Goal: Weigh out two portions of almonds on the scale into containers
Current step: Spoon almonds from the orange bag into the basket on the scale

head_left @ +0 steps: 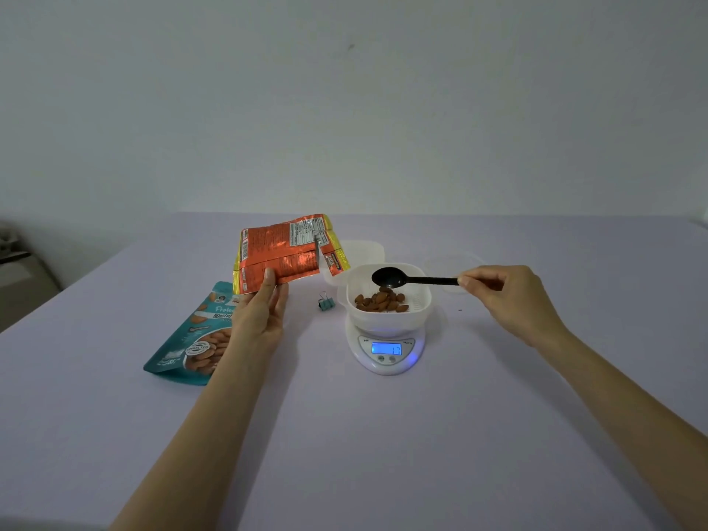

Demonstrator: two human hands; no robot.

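Hovering over container (424, 300) rim: spoon (417, 279), R hand (505, 297); bag (279, 254), L hand (260, 312).

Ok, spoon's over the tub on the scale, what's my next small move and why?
Probably dip the spoon into the orange bag your left hand holds: the spoon's bowl looks empty, few almonds lie in the container, and the display on the scale is too blurred to read.

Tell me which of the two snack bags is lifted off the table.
The orange foil bag, which the left hand holds in the air beside the scale. The teal almond bag lies flat on the table.
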